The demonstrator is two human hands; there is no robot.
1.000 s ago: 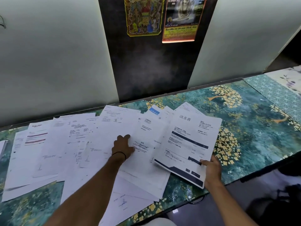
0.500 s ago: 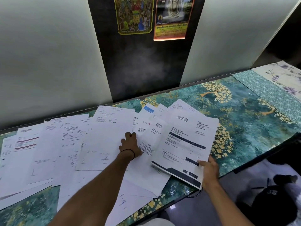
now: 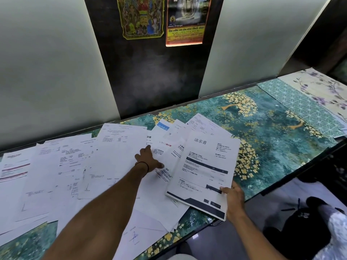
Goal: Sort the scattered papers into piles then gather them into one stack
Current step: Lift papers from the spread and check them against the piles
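Note:
Many white printed papers (image 3: pixel 62 166) lie spread and overlapping over the left and middle of the table (image 3: pixel 277 147). My left hand (image 3: pixel 148 159) rests flat on a sheet in the middle of the spread (image 3: pixel 120 156), fingers extended, holding nothing. My right hand (image 3: pixel 233 198) grips the near corner of a small stack of papers (image 3: pixel 204 166) topped by a sheet with a dark band at its foot. That stack is tilted up over the table's front edge. More sheets (image 3: pixel 202 124) fan out behind it.
The table has a teal cover with golden trees. Its front edge runs diagonally at the lower right, with floor and a dark bag (image 3: pixel 300 228) below. Patterned mats (image 3: pixel 304 107) lie at the far right. A wall with two posters (image 3: pixel 184 21) stands directly behind.
My left hand has slid forward and right across the spread sheets. The stack in my right hand stays held, shifted slightly. The camera has turned a little.

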